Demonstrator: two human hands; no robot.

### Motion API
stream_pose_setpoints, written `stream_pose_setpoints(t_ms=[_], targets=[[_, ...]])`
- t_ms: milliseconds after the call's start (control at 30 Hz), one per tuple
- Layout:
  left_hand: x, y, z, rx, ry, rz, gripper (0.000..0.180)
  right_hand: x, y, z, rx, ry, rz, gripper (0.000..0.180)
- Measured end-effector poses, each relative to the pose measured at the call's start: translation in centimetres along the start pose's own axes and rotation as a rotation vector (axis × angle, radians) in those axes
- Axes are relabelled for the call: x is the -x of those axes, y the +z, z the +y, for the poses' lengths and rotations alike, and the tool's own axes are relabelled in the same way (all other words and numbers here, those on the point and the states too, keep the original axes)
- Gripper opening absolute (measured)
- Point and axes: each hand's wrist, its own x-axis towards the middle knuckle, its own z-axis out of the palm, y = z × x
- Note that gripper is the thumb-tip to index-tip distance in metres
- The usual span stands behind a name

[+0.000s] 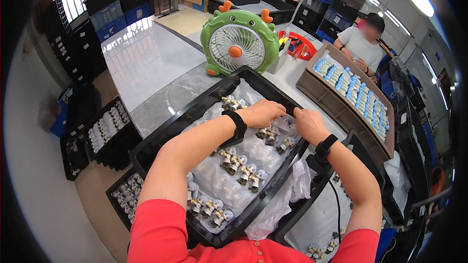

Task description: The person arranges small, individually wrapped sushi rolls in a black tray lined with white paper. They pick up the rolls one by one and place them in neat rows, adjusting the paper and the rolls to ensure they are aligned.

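A black tray [187,109] sits before me, lined with thin white plastic sheeting [207,178]. Rows of small figurines [233,160] with pale heads and dark bases lie on it. My left hand [263,113] reaches over the tray's far right part, its fingers bent together just above some figurines. Close beside it, my right hand [311,125] is closed at the tray's right rim, thumb and fingers pressed together. Whatever sits between the fingers of either hand is hidden or too small to make out. Each wrist wears a black strap.
A green cartoon fan [239,44] stands beyond the tray. A brown crate [341,97] of blue-and-white pieces is at the right, with a person [363,44] behind it. More black trays [107,129] stand low at left; another tray [317,224] is at lower right. A red basket [304,48] holds tools.
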Motion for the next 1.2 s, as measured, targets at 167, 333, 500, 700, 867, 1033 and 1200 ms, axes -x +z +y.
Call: stream_pose_setpoints(t_ms=[167, 333, 500, 700, 867, 1033, 1200], targets=[[0.1, 0.0, -0.1, -0.133, 0.016, -0.032, 0.037, -1.1, -0.4, -1.9, 0.049, -0.020, 0.025, 0.007], [0.4, -0.2, 0.0, -0.150, 0.097, 0.026, 0.037, -0.8, 1.5, -1.4, 0.134, -0.118, 0.028, 0.008], [0.1, 0.0, -0.1, -0.143, 0.052, -0.029, 0.033, -0.1, 0.2, -0.1, -0.026, -0.075, -0.017, 0.017], [-1.0, 1.0, 1.5, -0.227, 0.017, -0.158, 0.029, 0.4, 0.4, 1.5, -0.280, -0.072, -0.009, 0.017], [-0.9, 1.2, 0.8, -0.174, -0.049, -0.279, 0.028, 1.1, 0.2, 2.0, -0.315, -0.145, -0.148, 0.012], [-1.2, 0.6, 1.0, -0.056, -0.132, -0.121, 0.019, 0.6, -0.7, 1.1, -0.240, -0.094, -0.321, 0.014], [-1.9, 0.8, 1.0, -0.119, -0.181, -0.032, 0.014, 0.6, -1.8, 1.0, -0.332, -0.062, -0.281, 0.013]])
